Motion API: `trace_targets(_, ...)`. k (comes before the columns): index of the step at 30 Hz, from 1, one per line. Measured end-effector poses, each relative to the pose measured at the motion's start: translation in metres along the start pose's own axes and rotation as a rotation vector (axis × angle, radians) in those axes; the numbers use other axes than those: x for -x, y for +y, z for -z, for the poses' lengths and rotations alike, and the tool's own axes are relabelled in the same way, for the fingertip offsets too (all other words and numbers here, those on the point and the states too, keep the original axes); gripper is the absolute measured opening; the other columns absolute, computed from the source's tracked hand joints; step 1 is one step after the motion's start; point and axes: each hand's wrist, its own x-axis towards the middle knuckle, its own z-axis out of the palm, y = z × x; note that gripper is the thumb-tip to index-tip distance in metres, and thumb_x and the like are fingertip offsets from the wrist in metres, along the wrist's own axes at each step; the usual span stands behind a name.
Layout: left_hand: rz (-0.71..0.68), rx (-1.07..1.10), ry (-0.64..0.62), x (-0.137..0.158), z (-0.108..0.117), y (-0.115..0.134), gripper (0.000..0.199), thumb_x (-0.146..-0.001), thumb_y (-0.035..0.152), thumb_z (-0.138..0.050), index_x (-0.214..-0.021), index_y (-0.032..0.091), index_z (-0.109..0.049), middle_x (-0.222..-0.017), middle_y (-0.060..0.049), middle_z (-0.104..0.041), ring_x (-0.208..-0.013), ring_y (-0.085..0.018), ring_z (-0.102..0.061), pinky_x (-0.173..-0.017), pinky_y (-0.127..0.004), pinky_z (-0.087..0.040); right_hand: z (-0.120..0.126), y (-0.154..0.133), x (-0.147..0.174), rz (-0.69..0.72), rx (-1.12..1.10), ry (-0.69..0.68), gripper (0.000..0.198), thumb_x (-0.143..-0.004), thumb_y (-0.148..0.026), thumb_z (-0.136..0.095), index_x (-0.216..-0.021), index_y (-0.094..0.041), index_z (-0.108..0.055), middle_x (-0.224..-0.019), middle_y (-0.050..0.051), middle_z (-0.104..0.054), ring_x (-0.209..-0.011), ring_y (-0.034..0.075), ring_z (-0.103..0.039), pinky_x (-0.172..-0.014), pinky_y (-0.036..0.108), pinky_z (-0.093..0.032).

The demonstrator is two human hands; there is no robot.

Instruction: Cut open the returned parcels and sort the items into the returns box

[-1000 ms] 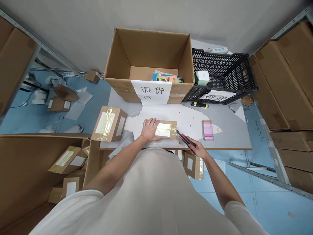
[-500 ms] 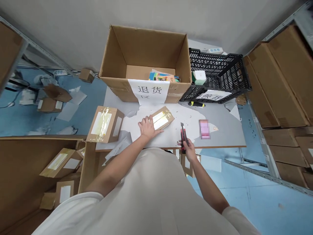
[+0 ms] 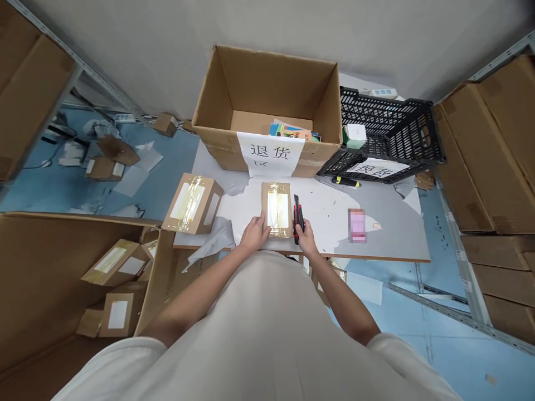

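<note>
A small taped cardboard box [image 3: 267,203] with a white label lies squared up on the table in front of me. My left hand [image 3: 254,234] grips its lower left edge, the thumb against the side. In my right hand [image 3: 306,236] is a red-and-black box cutter [image 3: 298,220], held upright just beside the box's right edge, its tip pointing away from me. Whether the cutter touches the box, I cannot tell. A larger taped box [image 3: 194,203] stands to the left, next to crumpled clear plastic wrap [image 3: 213,242].
Behind the work spot stand a big open carton [image 3: 221,147] with booklets inside and a black plastic crate [image 3: 397,133] holding a small box. A yellow-black knife [image 3: 346,181] and a blurred pink item [image 3: 357,225] lie right. Lower left, a large carton [image 3: 152,278] contains several parcels.
The small box has turned from slanted to straight. My left hand has shifted from its top to its lower left edge, and the box cutter has come closer on the right.
</note>
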Motion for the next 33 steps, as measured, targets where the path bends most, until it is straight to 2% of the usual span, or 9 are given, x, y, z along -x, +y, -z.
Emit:
trace_targets(4, -0.058, -0.02, 0.09, -0.03, 0.013, -0.006, 0.074, -0.079, 0.041, -0.056, -0.142, 0.012, -0.03, -0.134, -0.019, -0.041, -0.126, -0.034, -0.041, -0.104, -0.047, -0.037, 0.0, 0.004, 0.021, -0.113, -0.197, 0.125, 0.046, -0.078, -0.051, -0.059, -0.112, -0.024, -0.046, -0.116, 0.009, -0.063, -0.088, 0.017, -0.064, -0.066, 0.03, -0.052)
trace_targets(8, -0.124, 0.0, 0.087, -0.097, 0.033, -0.01, 0.075, -0.081, 0.044, -0.052, -0.143, 0.01, -0.027, -0.149, -0.02, -0.028, -0.139, -0.035, -0.025, -0.111, -0.049, -0.028, 0.001, 0.01, 0.051, -0.259, -0.296, 0.157, 0.047, -0.075, -0.052, -0.064, -0.108, -0.025, -0.046, -0.109, 0.006, -0.065, -0.069, 0.014, -0.064, -0.054, 0.026, -0.05)
trace_targets(12, -0.171, 0.001, -0.08, -0.144, 0.043, -0.01, 0.07, -0.077, 0.041, -0.056, -0.137, 0.01, -0.036, -0.14, -0.017, -0.042, -0.133, -0.031, -0.037, -0.11, -0.042, -0.032, -0.006, 0.007, 0.067, -0.325, -0.537, 0.109, 0.045, -0.073, -0.05, -0.07, -0.104, -0.026, -0.046, -0.102, 0.004, -0.067, -0.082, 0.019, -0.068, -0.064, 0.034, -0.056)
trace_targets(16, 0.04, -0.045, 0.01, -0.127, 0.045, -0.012, 0.06, -0.075, 0.044, -0.058, -0.125, 0.014, -0.046, -0.125, -0.015, -0.054, -0.118, -0.029, -0.052, -0.099, -0.038, -0.042, -0.005, -0.003, 0.049, -0.271, -0.617, 0.176, 0.043, -0.071, -0.047, -0.073, -0.099, -0.025, -0.049, -0.102, 0.003, -0.067, -0.096, 0.021, -0.067, -0.077, 0.037, -0.056)
trace_targets(22, 0.427, -0.078, -0.033, -0.043, 0.037, -0.027, 0.078, -0.065, 0.073, -0.057, -0.117, 0.017, -0.048, -0.101, -0.015, -0.065, -0.099, -0.035, -0.062, -0.081, -0.043, -0.049, 0.011, -0.018, -0.017, -0.089, -0.555, 0.225, 0.043, -0.07, -0.045, -0.072, -0.099, -0.025, -0.048, -0.107, 0.004, -0.067, -0.098, 0.017, -0.065, -0.08, 0.033, -0.054)
trace_targets(24, 0.362, -0.044, 0.087, -0.03, 0.032, -0.028, 0.088, -0.068, 0.068, -0.057, -0.133, 0.013, -0.035, -0.119, -0.02, -0.058, -0.113, -0.035, -0.056, -0.089, -0.044, -0.046, 0.018, -0.02, -0.027, -0.071, -0.481, 0.168, 0.043, -0.071, -0.045, -0.071, -0.101, -0.024, -0.048, -0.107, 0.005, -0.066, -0.095, 0.016, -0.065, -0.079, 0.032, -0.054)
trace_targets(27, 0.065, -0.098, 0.203, -0.033, 0.03, -0.021, 0.087, -0.075, 0.051, -0.056, -0.144, 0.009, -0.021, -0.147, -0.023, -0.032, -0.138, -0.034, -0.029, -0.107, -0.046, -0.031, 0.034, -0.019, -0.022, -0.046, -0.262, 0.114, 0.043, -0.075, -0.047, -0.065, -0.107, -0.023, -0.05, -0.108, 0.006, -0.065, -0.08, 0.014, -0.064, -0.07, 0.031, -0.054)
trace_targets(30, -0.229, -0.228, 0.036, -0.05, 0.032, -0.012, 0.079, -0.077, 0.038, -0.053, -0.146, 0.012, -0.024, -0.154, -0.018, -0.021, -0.144, -0.033, -0.012, -0.113, -0.05, -0.016, 0.056, -0.015, -0.004, -0.073, -0.042, 0.051, 0.049, -0.078, -0.051, -0.061, -0.116, -0.021, -0.052, -0.1, 0.006, -0.065, -0.063, 0.011, -0.057, -0.053, 0.026, -0.05)
trace_targets(33, -0.332, -0.316, -0.093, -0.062, 0.033, -0.006, 0.086, -0.074, 0.046, -0.057, -0.146, 0.011, -0.025, -0.153, -0.019, -0.025, -0.143, -0.035, -0.015, -0.114, -0.053, -0.007, 0.071, -0.011, 0.011, -0.117, 0.026, -0.041, 0.069, -0.077, -0.053, -0.06, -0.137, -0.023, -0.041, -0.097, 0.006, -0.066, -0.056, 0.01, -0.053, -0.044, 0.024, -0.044)
